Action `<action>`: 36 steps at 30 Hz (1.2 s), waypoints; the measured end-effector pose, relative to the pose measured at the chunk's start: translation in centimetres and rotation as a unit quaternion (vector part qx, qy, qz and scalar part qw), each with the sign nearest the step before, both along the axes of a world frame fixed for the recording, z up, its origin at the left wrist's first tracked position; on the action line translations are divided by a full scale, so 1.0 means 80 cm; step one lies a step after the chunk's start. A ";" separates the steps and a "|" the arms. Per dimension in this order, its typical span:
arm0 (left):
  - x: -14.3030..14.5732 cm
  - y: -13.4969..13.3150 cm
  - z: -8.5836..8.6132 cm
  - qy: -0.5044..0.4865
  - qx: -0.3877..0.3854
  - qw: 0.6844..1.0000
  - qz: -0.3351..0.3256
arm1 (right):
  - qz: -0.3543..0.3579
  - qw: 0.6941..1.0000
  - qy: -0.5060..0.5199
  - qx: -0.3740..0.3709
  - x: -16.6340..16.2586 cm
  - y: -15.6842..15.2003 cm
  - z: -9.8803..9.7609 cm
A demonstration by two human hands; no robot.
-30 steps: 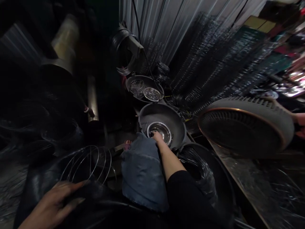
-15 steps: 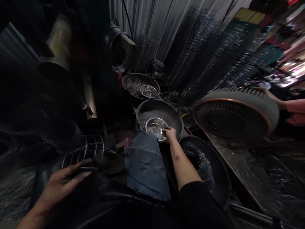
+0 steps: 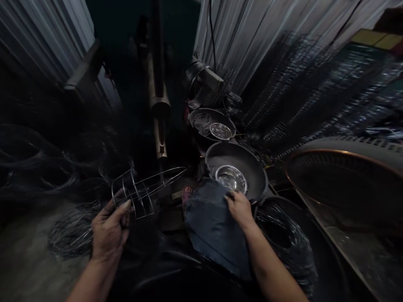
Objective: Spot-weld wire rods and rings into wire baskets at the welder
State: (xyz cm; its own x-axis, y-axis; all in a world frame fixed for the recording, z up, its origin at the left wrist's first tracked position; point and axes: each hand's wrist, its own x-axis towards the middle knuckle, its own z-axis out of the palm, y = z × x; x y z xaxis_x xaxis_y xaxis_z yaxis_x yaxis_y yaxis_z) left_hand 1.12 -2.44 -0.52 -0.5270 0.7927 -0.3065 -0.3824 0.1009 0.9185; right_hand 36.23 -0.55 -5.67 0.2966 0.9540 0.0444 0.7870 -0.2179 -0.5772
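Note:
In my left hand (image 3: 110,228) is a small wire cage (image 3: 138,197), gripped at its near side between thumb and fingers. A long narrow wire loop extends from the cage to the right. My right hand (image 3: 242,209) is by the near edge of a shiny metal bowl (image 3: 242,179), above a blue-grey cloth (image 3: 217,239). Its fingertips are pinched together; anything between them is too small to make out. The bowl sits in a wide dark basin (image 3: 223,156), and its contents are blurred.
A farther basin (image 3: 231,117) holds another metal bowl (image 3: 220,131) and a wire cage (image 3: 202,122). Coiled wire (image 3: 286,239) lies in a basin at the right. A large fan cover (image 3: 340,176) stands beyond it. Tangled wire (image 3: 74,230) lies on the floor at left.
My left hand has closed on the wire cage and lifted it inward, turning it. My right hand has drawn back from inside the bowl to its near edge. The view has swung left.

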 end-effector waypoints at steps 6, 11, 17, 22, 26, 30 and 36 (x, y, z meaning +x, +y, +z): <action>-0.005 0.007 -0.007 -0.020 0.029 0.999 0.008 | -0.035 0.953 0.291 -0.081 -0.041 0.015 0.036; 0.005 0.011 -0.011 -0.018 0.036 0.999 0.016 | 0.005 0.781 0.611 -0.133 -0.154 0.060 0.068; 0.005 0.007 -0.022 -0.024 0.032 0.999 0.026 | 0.003 0.640 0.756 -0.133 -0.227 0.080 0.076; 0.005 -0.001 -0.032 -0.037 -0.002 0.999 0.018 | -0.009 0.636 0.764 -0.105 -0.239 0.071 0.073; 0.005 -0.013 -0.038 -0.073 -0.071 0.995 0.004 | -0.014 0.643 0.761 -0.084 -0.248 0.064 0.073; -0.012 -0.026 -0.050 -0.034 -0.174 0.980 -0.095 | -0.005 0.664 0.746 -0.054 -0.254 0.058 0.072; -0.017 -0.021 -0.038 0.481 -0.070 0.860 -0.155 | 0.008 0.691 0.721 -0.053 -0.254 0.042 0.062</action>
